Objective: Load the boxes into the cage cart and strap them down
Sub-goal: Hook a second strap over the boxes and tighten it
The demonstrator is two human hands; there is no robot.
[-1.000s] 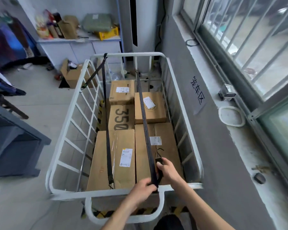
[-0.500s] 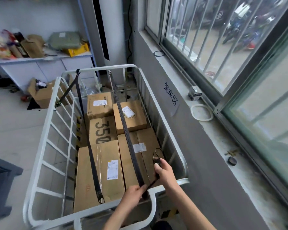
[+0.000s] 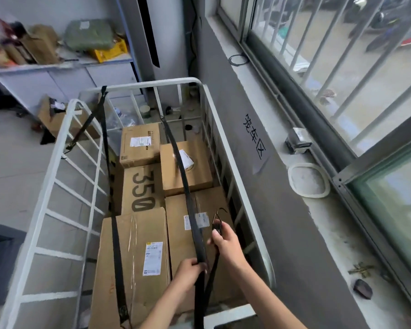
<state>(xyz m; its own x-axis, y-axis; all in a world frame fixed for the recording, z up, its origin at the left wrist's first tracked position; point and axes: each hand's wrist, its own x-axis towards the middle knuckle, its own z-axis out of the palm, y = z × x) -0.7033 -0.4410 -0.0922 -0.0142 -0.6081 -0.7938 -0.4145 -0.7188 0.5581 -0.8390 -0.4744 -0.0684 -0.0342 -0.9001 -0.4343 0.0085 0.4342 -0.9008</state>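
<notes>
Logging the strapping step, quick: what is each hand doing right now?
Left hand: closed around the right-hand black strap.
Right hand: closed on the strap's hook end, held above the boxes.

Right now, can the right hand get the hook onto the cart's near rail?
Probably yes. The right hand holds the hook just above the boxes, and nothing sits between it and the near rail; only strap slack might limit it.
</notes>
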